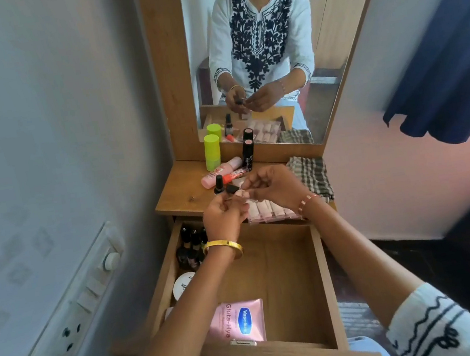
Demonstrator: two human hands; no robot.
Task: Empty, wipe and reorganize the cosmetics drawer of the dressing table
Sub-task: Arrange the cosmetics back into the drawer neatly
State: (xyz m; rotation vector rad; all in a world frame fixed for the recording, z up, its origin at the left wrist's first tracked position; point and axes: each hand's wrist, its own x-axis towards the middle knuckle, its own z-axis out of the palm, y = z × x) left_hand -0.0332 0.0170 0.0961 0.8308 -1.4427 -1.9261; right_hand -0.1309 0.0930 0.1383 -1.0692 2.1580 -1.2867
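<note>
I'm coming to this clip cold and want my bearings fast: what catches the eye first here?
Both hands meet at the centre: the left hand and right hand hold a small nail polish bottle between them above the open drawer. In the drawer, a pink Vaseline sachet lies near the front and dark little bottles cluster at the back left. A lime green container stands on the tabletop by the mirror.
</note>
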